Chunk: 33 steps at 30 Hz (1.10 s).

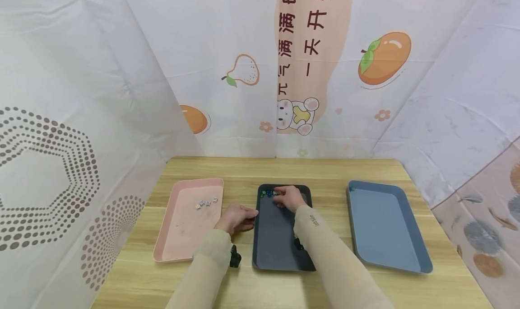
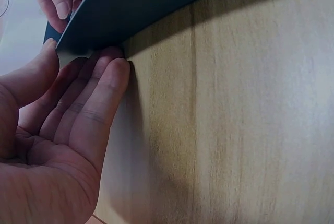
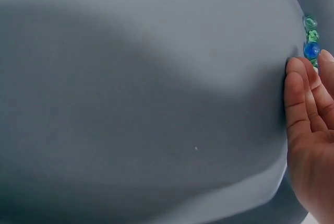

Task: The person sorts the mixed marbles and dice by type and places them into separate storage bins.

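A black tray [image 1: 280, 245] lies between my hands. My left hand [image 1: 237, 217] holds its left edge; in the left wrist view the thumb is at the rim and the fingers [image 2: 99, 114] are against the outer wall. My right hand [image 1: 290, 198] reaches into the tray's far end, fingertips close to a small white piece [image 1: 277, 193] that looks like a die. Beside it, along the far wall, several green and blue glass marbles [image 1: 266, 194] sit in a row. The right wrist view shows a blue marble [image 3: 311, 50] just past the fingertips. Whether the fingers pinch anything is hidden.
A pink tray [image 1: 183, 236] on the left holds several white dice [image 1: 208, 203]. On the right stands a blue tray [image 1: 386, 227] with a green marble [image 1: 352, 189] in its far left corner. Printed cloth [image 1: 227, 137] hangs behind the wooden table [image 1: 329, 173].
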{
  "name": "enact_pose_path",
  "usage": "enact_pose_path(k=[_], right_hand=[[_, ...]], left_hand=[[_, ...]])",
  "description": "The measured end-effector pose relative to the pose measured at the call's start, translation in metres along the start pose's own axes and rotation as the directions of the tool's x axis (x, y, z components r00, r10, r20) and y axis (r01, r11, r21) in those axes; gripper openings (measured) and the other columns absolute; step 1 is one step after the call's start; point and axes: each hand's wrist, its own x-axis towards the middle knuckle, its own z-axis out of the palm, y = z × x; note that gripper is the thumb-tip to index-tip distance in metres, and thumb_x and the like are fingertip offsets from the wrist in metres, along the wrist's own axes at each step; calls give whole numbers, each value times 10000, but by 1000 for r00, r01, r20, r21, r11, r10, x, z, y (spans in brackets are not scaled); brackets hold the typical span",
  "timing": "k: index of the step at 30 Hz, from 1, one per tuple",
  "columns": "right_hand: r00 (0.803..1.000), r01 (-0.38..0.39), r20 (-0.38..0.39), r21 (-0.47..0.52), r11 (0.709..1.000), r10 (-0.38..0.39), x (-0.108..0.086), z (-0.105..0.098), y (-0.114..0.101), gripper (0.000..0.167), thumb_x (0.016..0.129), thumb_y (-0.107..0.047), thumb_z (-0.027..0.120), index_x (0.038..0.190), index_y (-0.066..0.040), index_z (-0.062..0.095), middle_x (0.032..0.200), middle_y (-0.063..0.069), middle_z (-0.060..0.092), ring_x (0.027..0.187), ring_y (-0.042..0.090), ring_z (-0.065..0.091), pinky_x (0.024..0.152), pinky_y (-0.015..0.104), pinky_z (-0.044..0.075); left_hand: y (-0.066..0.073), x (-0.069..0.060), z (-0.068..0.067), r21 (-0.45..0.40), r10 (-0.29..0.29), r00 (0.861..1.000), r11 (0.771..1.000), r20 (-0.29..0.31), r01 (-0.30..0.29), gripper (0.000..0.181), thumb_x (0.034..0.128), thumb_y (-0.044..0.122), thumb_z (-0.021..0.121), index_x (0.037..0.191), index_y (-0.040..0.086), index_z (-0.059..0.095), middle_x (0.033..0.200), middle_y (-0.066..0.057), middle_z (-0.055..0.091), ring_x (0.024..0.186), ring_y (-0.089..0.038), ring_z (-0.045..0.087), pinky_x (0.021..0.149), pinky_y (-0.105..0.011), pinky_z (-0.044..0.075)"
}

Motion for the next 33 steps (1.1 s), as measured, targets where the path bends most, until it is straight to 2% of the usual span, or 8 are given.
enact_pose_path(k=[4,12,21,33], right_hand=[[1000,-2,-2,-7,1000,2,1,1,0,413,957,-88,718,1361,-35,652,1045,118,759,741,134,697,706,318,599],[1000,1,-4,-32,999,-2,2,2,0,390,957,-65,707,1343,-28,663,903,72,753,715,140,683,678,313,588],[1000,-2,-2,-31,1000,2,1,2,0,390,959,-61,703,1348,-44,666,990,87,761,730,134,685,690,311,590],[1000,8,6,-56,998,-8,2,4,-3,425,941,-40,710,1362,-37,654,955,82,761,706,140,675,660,306,580]], left_hand=[[0,0,0,0,1,1000,1000,-1,-1,258,957,128,733,1142,-51,751,953,-118,769,796,-156,720,814,-379,624],[0,-1,1,-9,-6,1000,1000,-3,6,263,953,130,738,1136,-58,748,963,-135,771,806,-165,730,812,-377,624],[0,-1,1,-1,1,1000,1000,-2,-1,255,957,130,734,1127,-60,748,943,-125,770,796,-161,728,799,-374,626],[0,-1,0,-1,-3,1000,1000,1,3,258,960,146,733,1125,-51,748,954,-127,767,790,-151,719,816,-385,623]])
